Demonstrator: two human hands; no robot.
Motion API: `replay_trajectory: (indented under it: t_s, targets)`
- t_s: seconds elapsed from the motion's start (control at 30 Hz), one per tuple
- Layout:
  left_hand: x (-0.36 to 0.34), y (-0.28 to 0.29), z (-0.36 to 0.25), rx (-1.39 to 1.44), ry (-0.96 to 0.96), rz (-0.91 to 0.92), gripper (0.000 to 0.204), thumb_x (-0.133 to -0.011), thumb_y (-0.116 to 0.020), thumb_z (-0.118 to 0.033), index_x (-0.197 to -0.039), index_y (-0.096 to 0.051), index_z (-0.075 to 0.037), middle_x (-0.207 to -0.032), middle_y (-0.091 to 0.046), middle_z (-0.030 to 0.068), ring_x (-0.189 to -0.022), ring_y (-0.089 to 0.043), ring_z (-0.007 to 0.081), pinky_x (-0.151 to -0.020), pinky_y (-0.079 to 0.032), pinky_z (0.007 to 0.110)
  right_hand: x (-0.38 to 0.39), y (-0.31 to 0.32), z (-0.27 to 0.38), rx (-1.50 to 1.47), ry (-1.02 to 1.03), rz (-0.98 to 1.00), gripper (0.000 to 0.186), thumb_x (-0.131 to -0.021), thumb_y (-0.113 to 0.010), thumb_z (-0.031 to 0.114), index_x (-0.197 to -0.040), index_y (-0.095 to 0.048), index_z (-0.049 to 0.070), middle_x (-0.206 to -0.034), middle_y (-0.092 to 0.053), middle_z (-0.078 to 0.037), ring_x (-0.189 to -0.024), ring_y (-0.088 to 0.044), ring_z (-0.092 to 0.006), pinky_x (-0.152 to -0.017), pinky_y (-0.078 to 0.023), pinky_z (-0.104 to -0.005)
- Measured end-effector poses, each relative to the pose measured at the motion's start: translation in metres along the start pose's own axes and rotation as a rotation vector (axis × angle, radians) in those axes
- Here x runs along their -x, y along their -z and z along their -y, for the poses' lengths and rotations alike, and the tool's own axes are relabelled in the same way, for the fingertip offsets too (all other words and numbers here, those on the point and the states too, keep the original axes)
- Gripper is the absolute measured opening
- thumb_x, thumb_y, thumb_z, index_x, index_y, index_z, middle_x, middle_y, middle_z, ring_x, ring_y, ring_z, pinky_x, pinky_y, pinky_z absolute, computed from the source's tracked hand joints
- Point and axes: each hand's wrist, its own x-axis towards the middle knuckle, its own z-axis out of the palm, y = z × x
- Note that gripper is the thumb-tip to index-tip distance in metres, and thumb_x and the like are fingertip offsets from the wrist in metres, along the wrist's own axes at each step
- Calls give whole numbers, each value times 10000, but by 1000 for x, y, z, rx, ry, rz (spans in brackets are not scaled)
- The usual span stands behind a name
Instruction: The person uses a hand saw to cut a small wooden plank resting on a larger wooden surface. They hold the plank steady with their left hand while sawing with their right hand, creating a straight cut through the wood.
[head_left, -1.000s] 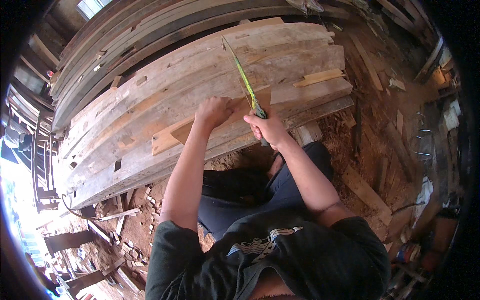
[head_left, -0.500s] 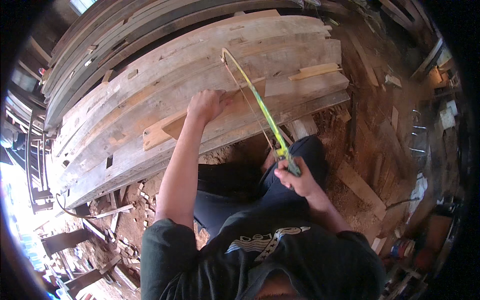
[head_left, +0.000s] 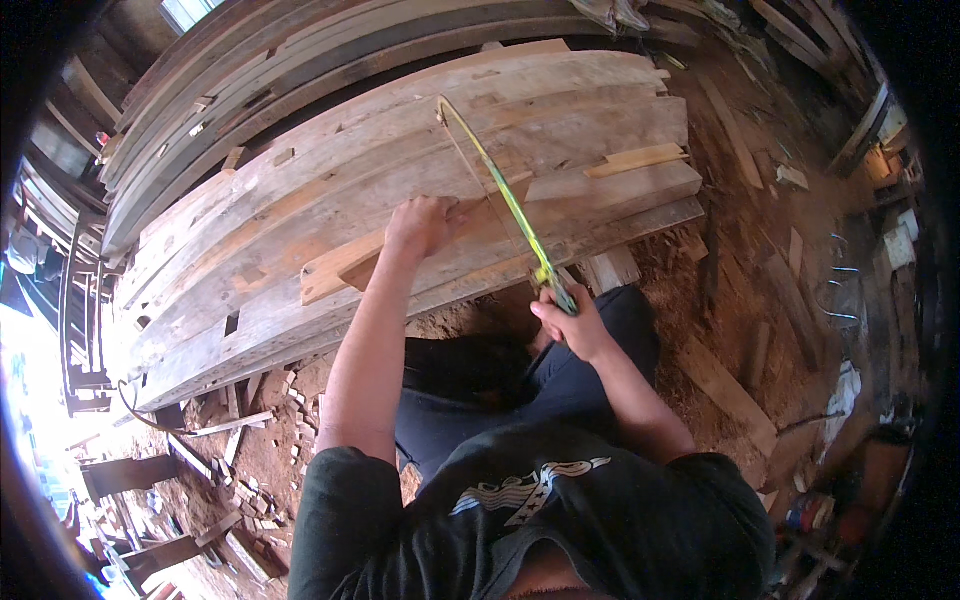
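My right hand (head_left: 574, 325) is closed round the handle of a bow saw (head_left: 512, 203) with a thin yellow-green frame. The saw points away from me, and its narrow blade crosses the right part of a short light-brown board (head_left: 338, 264). How deep the blade sits in the wood I cannot tell. My left hand (head_left: 424, 226) is closed over the board just left of the blade and presses it onto the bench of thick planks (head_left: 440, 140). Part of the board's middle is hidden by that hand and forearm.
A thin wood offcut (head_left: 636, 160) lies at the bench's right end. Behind the bench are stacked long timbers (head_left: 330, 58). Small wood blocks (head_left: 265, 490) litter the dirt floor at left, and a loose plank (head_left: 727, 395) lies at right. My bent legs (head_left: 480, 400) are close to the bench.
My right hand has pushed the saw forward, away from my body. My left hand stays in place on the board. The whole view has shifted slightly.
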Motion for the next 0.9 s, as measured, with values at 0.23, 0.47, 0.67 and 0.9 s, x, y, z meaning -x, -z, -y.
replay_trajectory:
  t_s: [0.23, 0.47, 0.67, 0.9]
  targets:
    - [1, 0, -2, 7, -20, 27, 462, -972, -607, -493, -1266, -697, -149, -1103, -725, 226, -1069, -673, 427, -936, -532, 517, 0, -7, 8, -57, 75, 19, 240, -966, -703, 91, -789, -542, 102, -601, -481, 54, -482, -439, -40, -452, -341, -231]
    - [-9, 5, 3, 21, 44, 53, 532, -972, -585, -565, -1292, -690, -152, -1165, -717, 217, -1109, -669, 419, -945, -534, 510, -19, 10, 15, -77, 59, 70, 259, -955, -723, 173, -779, -548, 99, -583, -502, 39, -465, -453, -67, -453, -348, -259]
    - [-2, 6, -3, -25, 91, 36, 511, -974, -589, -560, -1318, -681, -193, -1140, -731, 200, -1099, -683, 397, -948, -543, 500, -19, 3, -8, 139, 89, 58, 239, -938, -723, 129, -773, -557, 82, -590, -520, 18, -490, -479, -76, -481, -376, -264]
    - [12, -1, -11, -76, 4, -1, 442, -978, -595, -503, -1250, -699, -171, -1118, -740, 179, -1068, -694, 392, -921, -550, 499, 7, 11, -1, 40, 91, 63, 281, -949, -720, 186, -740, -558, 91, -578, -524, 18, -487, -499, -83, -476, -378, -281]
